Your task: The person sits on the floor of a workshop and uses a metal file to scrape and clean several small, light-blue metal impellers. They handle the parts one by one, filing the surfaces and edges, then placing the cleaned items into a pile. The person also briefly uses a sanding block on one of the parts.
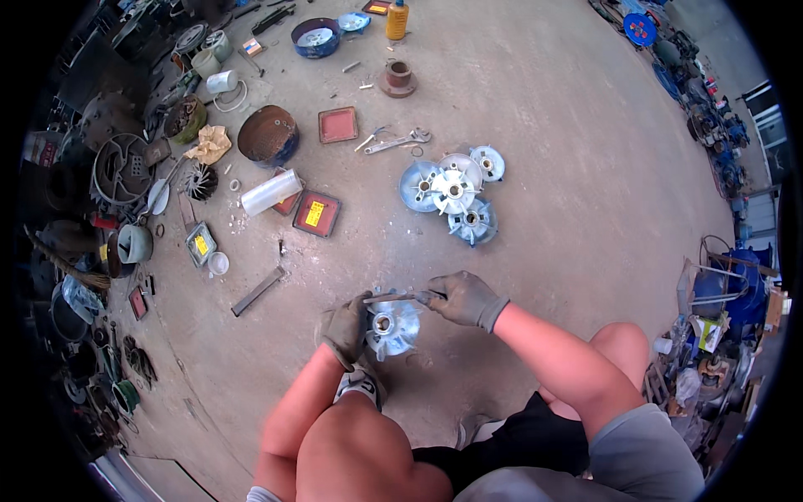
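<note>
My left hand [345, 328], in a dark grey work glove, is closed on the left edge of a pale blue finned fan wheel [401, 331] with a bored metal hub. My gloved right hand [462, 299] is wrapped round the handle end of a slim flat file [393, 297]. The file lies level across the fan wheel's far edge, and its far tip reaches my left fingers. Whether those fingers also touch the file, I cannot tell. Beyond my hands, several similar fan wheels [452, 191] lie grouped and partly overlapping on the concrete floor.
A hammer [258, 290] lies left of my hands. Farther off are red trays [318, 214], a silver cylinder [272, 192], a rusty round pan [268, 135], an adjustable wrench [400, 140], a flanged collar [398, 79] and a yellow bottle [397, 20]. Machine parts crowd both sides.
</note>
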`<action>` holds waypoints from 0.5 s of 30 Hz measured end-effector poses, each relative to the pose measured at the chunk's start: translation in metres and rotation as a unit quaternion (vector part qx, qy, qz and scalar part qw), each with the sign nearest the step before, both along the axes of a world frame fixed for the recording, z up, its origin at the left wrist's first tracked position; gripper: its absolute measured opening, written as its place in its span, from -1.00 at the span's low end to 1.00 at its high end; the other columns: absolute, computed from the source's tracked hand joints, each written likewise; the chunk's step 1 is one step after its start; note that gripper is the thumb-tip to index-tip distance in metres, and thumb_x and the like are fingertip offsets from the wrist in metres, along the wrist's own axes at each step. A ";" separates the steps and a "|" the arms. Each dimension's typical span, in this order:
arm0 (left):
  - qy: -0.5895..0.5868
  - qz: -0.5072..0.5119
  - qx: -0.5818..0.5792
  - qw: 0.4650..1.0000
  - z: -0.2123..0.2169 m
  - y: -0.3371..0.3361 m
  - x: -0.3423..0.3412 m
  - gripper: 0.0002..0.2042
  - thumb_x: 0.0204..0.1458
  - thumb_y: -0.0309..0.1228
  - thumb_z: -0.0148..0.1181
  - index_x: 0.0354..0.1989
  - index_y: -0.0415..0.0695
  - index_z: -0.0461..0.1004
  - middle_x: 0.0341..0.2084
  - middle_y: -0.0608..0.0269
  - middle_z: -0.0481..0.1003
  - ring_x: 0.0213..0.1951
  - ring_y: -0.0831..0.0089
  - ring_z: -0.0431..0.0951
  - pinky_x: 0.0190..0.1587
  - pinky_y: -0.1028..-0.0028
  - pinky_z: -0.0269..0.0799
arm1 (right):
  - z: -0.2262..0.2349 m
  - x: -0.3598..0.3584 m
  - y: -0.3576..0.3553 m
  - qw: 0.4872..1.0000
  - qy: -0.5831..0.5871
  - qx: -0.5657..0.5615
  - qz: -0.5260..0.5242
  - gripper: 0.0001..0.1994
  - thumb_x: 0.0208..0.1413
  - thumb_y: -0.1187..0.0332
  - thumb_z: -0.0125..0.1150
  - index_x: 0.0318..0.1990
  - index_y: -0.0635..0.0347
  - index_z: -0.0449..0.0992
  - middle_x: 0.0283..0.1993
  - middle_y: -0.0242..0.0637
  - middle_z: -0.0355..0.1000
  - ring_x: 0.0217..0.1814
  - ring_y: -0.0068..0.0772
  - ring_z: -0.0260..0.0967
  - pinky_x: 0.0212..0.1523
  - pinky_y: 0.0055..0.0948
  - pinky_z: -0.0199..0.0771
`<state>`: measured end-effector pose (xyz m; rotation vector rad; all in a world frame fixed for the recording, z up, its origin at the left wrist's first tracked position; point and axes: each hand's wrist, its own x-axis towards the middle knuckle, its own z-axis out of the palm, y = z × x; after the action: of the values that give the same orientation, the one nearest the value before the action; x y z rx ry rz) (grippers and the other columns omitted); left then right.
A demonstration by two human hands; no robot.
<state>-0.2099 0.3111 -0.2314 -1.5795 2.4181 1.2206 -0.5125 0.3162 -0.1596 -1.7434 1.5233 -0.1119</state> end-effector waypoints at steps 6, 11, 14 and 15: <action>0.062 0.080 0.109 0.989 0.037 -0.008 -0.014 -0.40 0.12 -0.30 0.30 0.36 -0.16 0.37 0.10 -0.11 0.63 0.16 -0.09 0.63 0.19 0.10 0.55 | -0.044 0.024 0.024 0.962 -0.013 0.041 -0.271 -0.50 0.38 -0.13 0.18 -0.04 0.18 0.68 -0.16 -0.06 0.68 -0.06 0.02 0.65 -0.02 -0.06 0.59; 0.124 0.185 0.149 0.963 -0.008 -0.002 -0.020 -0.57 0.33 -0.23 0.15 0.27 -0.24 0.48 0.00 -0.08 0.66 0.09 0.06 0.65 0.14 0.16 0.54 | -0.080 0.009 0.045 0.839 -0.332 0.215 -0.375 -0.54 0.32 -0.05 0.37 0.02 0.21 0.70 -0.21 -0.26 0.66 -0.23 -0.42 0.53 -0.13 -0.31 0.53; 0.156 0.237 0.216 0.934 -0.037 0.000 -0.034 -0.57 0.49 -0.09 -0.02 0.13 -0.22 0.56 -0.10 0.06 0.67 -0.06 0.32 0.65 0.03 0.32 0.56 | -0.076 0.032 0.046 0.865 -0.331 0.201 -0.319 -0.58 0.29 0.00 0.43 0.03 0.19 0.70 -0.26 -0.35 0.62 -0.30 -0.53 0.45 -0.22 -0.43 0.47; 0.188 0.252 0.252 0.915 -0.030 -0.004 -0.036 -0.56 0.49 -0.06 -0.02 0.12 -0.21 0.57 -0.11 0.08 0.67 -0.10 0.36 0.65 0.00 0.35 0.57 | -0.077 0.035 0.046 0.895 -0.290 0.163 -0.297 -0.59 0.29 0.01 0.44 0.02 0.18 0.70 -0.28 -0.39 0.60 -0.34 -0.56 0.42 -0.26 -0.47 0.44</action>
<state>-0.2460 0.3067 -0.2616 -1.9723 1.6319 2.1917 -0.4770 0.3622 -0.2370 -0.8238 1.4535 -0.5958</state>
